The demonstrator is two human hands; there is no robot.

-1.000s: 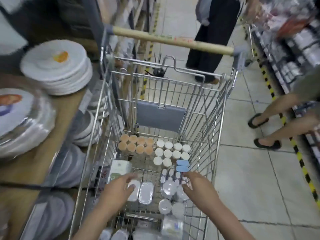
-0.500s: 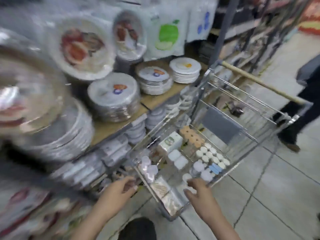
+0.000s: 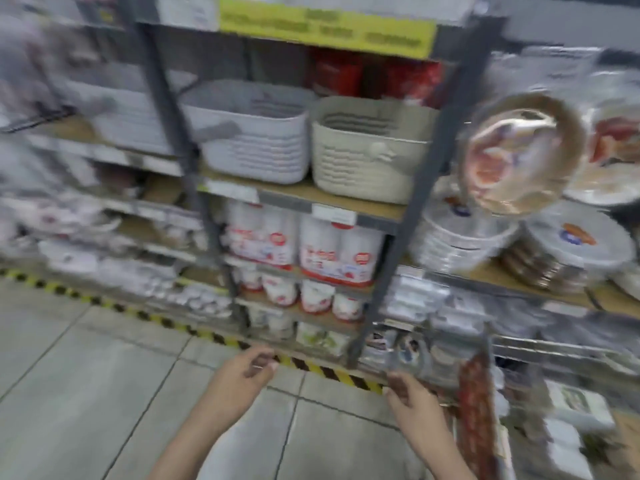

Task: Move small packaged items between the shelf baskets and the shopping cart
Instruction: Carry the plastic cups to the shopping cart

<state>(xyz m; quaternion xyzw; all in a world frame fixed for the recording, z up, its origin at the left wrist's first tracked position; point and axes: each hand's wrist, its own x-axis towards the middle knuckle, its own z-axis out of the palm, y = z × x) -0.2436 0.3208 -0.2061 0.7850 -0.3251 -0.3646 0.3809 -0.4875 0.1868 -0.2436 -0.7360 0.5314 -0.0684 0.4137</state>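
Above your hands the way to the grey basket (image 3: pixel 249 133) and the cream basket (image 3: pixel 367 147) lies open over bare floor (image 3: pixel 86 393); two dark shelf uprights (image 3: pixel 173 133) flank them; the cart's edge (image 3: pixel 478 410) crowds your right hand (image 3: pixel 412 396); both basket mouths stand open upward.

Blurred shop aisle. Underfoot, pale grey floor tiles (image 3: pixel 86 393) with dark joints, beneath and left of the hands. Just beyond the hands, a yellow-and-black hazard stripe (image 3: pixel 194 329) along the foot of the shelving. Ahead and above, dark grey metal uprights (image 3: pixel 415 216) carrying wooden shelf boards (image 3: pixel 304 195). Higher still, a yellow sign strip (image 3: pixel 325 26), lettering unreadable.
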